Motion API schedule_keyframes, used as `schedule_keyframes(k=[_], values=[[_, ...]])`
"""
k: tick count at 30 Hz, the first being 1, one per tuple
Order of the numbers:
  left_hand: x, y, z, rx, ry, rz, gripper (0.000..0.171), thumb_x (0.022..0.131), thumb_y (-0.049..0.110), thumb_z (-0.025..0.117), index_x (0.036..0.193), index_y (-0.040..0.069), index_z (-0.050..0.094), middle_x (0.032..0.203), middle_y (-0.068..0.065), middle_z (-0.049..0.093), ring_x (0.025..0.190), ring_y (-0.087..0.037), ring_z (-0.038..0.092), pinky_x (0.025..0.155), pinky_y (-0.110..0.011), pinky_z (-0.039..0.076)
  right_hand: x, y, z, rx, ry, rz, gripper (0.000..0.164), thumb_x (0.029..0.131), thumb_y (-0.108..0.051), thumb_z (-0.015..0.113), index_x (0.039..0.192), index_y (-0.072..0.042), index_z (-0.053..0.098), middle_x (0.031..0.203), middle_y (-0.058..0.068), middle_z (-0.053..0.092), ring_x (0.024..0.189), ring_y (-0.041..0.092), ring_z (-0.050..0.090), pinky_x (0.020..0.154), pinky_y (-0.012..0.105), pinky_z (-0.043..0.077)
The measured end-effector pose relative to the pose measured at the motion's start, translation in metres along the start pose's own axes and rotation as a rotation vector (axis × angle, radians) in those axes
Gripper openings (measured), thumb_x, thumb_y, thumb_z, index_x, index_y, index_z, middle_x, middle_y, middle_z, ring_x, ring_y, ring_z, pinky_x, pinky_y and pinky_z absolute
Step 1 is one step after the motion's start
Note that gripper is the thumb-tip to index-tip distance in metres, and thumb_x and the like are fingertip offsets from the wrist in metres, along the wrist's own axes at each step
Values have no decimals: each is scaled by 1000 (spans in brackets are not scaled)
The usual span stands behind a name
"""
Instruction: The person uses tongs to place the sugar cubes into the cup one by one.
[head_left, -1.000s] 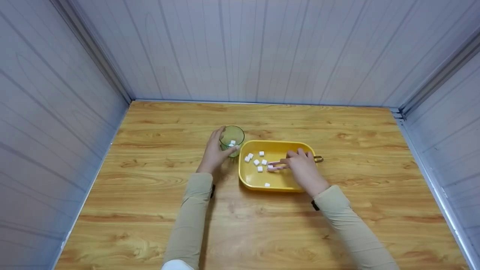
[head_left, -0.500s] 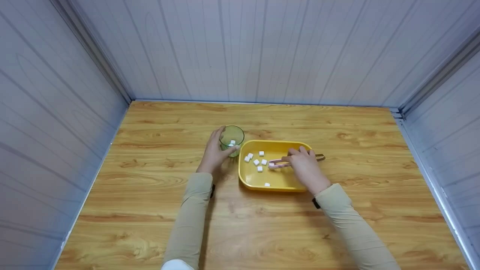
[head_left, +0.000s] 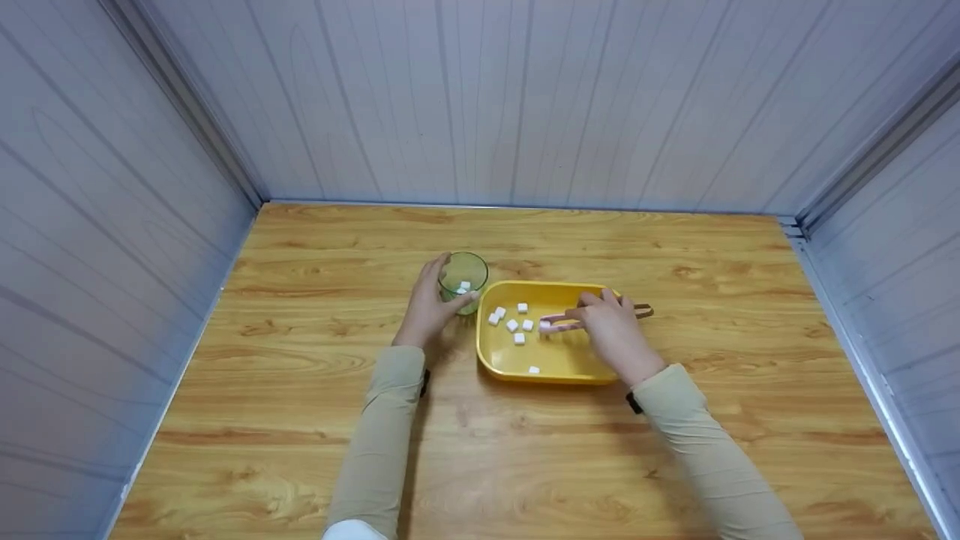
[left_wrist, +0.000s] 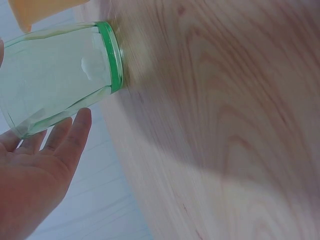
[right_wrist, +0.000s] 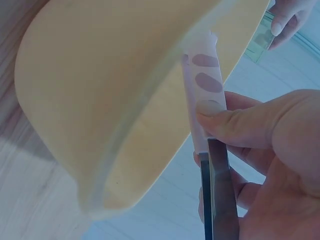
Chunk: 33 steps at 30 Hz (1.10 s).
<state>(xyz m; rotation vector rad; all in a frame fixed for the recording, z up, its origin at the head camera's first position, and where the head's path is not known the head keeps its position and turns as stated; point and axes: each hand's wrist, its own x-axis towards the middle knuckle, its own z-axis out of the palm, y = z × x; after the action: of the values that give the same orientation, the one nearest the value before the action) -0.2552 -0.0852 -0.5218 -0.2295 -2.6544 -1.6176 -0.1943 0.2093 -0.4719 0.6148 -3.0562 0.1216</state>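
Observation:
A yellow tray (head_left: 559, 369) lies mid-table with several white cubes (head_left: 513, 325) in its left half. My right hand (head_left: 615, 334) grips pink-tipped tongs (head_left: 559, 322) over the tray, tips pinching a white cube near the tray's middle. In the right wrist view the tongs (right_wrist: 205, 95) run along the tray wall (right_wrist: 100, 90) under my thumb. A green glass (head_left: 463, 279) stands just left of the tray with a white cube inside. My left hand (head_left: 429, 307) wraps around the glass's left side; in the left wrist view the fingers (left_wrist: 67, 137) lie against the glass (left_wrist: 55, 95).
The wooden table (head_left: 300, 420) is walled by pale panels at the back (head_left: 525, 105), left and right. One white cube (head_left: 534, 369) lies alone near the tray's front rim.
My right hand and the tongs have lifted slightly and drifted toward the back of the tray, carrying a cube. The left hand and glass have stayed put.

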Motion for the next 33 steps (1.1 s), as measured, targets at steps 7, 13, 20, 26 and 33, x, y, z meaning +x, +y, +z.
schedule_keyframes(k=[7, 13, 20, 26, 33], values=[[0, 0, 0, -6, -2, 6, 88, 80, 41, 76, 149, 11, 30, 146, -4, 36, 132, -29, 36, 108, -40, 33, 1, 1, -4, -1, -2, 2, 37, 84, 7, 68, 109, -19, 75, 104, 4, 61, 94, 30, 49, 76, 49, 39], [-1, 1, -2, 9, -13, 24, 86, 82, 36, 75, 149, 9, 29, 146, -5, 35, 132, -31, 36, 108, -42, 33, 2, 1, -7, 18, 13, -1, 38, 84, 8, 67, 109, -19, 74, 107, 5, 62, 97, 31, 49, 80, 52, 39], [-3, 3, -3, 6, -21, 27, 84, 84, 34, 74, 150, 9, 28, 147, -7, 35, 133, -32, 35, 107, -43, 33, 4, -1, -13, 26, 18, 0, 36, 85, 7, 67, 109, -18, 74, 105, 4, 61, 95, 30, 49, 78, 51, 39], [-3, 3, -2, -1, -15, 27, 84, 84, 32, 75, 149, 8, 29, 146, -6, 35, 133, -33, 35, 107, -43, 33, 7, -3, -18, 22, 20, -3, 35, 84, 7, 67, 108, -18, 75, 102, 4, 60, 90, 29, 48, 77, 50, 39], [-2, 2, -1, 9, -7, 20, 85, 83, 34, 75, 150, 10, 29, 146, -5, 36, 133, -32, 35, 108, -42, 32, 11, -5, -25, 20, 33, -15, 35, 86, 4, 67, 111, -20, 73, 99, 2, 59, 85, 27, 45, 74, 47, 38]])
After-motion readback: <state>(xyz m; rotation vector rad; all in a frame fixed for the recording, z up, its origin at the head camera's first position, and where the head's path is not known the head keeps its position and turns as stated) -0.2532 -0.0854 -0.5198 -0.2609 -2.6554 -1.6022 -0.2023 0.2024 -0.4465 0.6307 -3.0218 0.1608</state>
